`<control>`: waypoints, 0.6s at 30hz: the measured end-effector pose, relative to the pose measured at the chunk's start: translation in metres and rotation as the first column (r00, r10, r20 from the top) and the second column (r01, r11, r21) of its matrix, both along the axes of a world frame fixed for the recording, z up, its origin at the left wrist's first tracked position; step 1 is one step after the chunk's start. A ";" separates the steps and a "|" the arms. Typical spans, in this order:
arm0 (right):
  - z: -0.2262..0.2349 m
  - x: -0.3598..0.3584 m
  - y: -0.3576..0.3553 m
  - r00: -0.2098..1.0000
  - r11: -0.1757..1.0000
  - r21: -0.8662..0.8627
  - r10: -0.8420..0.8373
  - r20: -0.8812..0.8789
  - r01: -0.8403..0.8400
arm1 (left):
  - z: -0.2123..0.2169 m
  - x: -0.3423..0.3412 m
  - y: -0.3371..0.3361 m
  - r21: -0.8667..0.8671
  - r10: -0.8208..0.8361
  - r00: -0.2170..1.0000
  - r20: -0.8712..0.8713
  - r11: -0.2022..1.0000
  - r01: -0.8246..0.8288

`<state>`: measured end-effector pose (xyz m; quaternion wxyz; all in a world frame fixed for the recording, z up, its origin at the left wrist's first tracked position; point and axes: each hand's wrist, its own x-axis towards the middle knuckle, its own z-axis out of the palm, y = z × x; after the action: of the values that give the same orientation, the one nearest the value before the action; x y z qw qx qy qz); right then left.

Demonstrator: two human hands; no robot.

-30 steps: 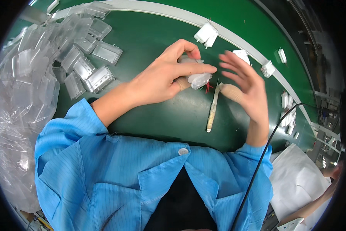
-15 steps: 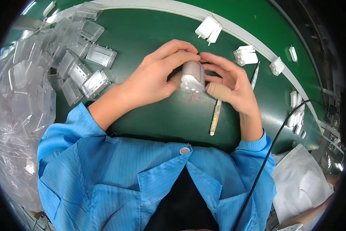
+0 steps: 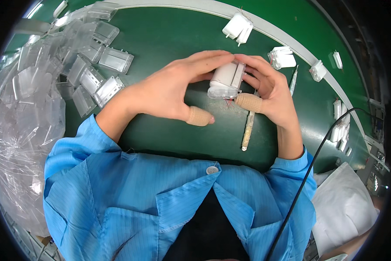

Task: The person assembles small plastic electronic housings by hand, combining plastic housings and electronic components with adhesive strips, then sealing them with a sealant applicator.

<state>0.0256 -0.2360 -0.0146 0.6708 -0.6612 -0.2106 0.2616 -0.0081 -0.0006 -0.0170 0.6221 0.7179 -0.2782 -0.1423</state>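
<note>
A small clear plastic case with a white part inside (image 3: 226, 80) is tilted above the green table, thin red wires hanging from its near end. My right hand (image 3: 271, 98) grips it, its taped thumb on the near corner and its fingers behind the far right side. Across the far end reach the fingers of my left hand (image 3: 169, 89), touching the case there; its taped thumb is spread well away from it, so this hand is open. Under my right hand lies a slim tool with a wrapped handle (image 3: 247, 135), its far end hidden.
Clear empty cases (image 3: 115, 60) are heaped at the left beside a large transparent bag (image 3: 23, 169). White units with wires (image 3: 238, 27) lie along the far and right sides, near a thin pointed tool (image 3: 294, 80). A black cable (image 3: 311, 167) runs down the right.
My left thumb has come off the case and spread toward me. The case has turned, showing its clear side and white inside, and shifted slightly right with my right hand.
</note>
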 end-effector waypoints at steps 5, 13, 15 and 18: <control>0.001 0.000 0.001 0.998 0.999 0.034 0.006 0.055 -0.008 | -0.010 0.003 -0.003 0.013 0.078 0.996 0.033 0.997 -0.079; 0.000 -0.003 0.004 0.958 0.992 -0.106 -0.029 0.284 0.062 | -0.006 0.002 -0.007 0.113 0.176 0.936 0.305 0.969 -0.219; 0.000 -0.002 0.003 0.938 0.987 -0.150 -0.001 0.345 0.056 | -0.006 0.002 -0.007 0.104 0.185 0.913 0.364 0.966 -0.237; 0.001 -0.002 0.005 0.926 0.994 -0.107 0.005 0.377 0.038 | -0.006 0.000 -0.008 0.087 0.204 0.913 0.353 0.964 -0.250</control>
<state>0.0240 -0.2312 -0.0136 0.5820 -0.7373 -0.3149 0.1358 -0.0078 -0.0082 -0.0230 0.5286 0.7981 -0.2865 0.0397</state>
